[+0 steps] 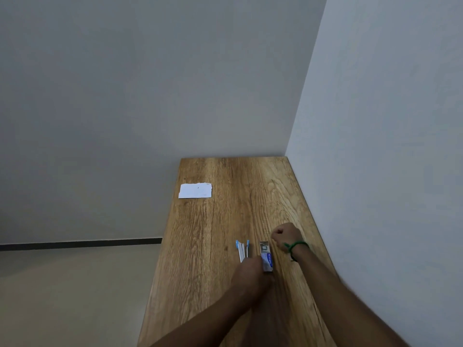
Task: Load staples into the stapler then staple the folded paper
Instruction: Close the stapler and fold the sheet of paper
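Observation:
A small stapler (242, 250) with blue tips lies swung open on the wooden table (225, 209), its two arms pointing away from me. My left hand (250, 274) covers and grips its near end. Just right of it lies a staple box (266, 256), its inner tray slid partly out at the far end; my left hand touches the box's near corner. My right hand (285, 235), with a green band at the wrist, is curled into a fist to the right of the box; nothing shows in it. A folded white paper (196, 190) rests at the table's far left edge.
The table is narrow and runs away from me, with a grey wall (375, 171) along its right side and another at its far end. Its left edge drops to a pale floor (75, 296).

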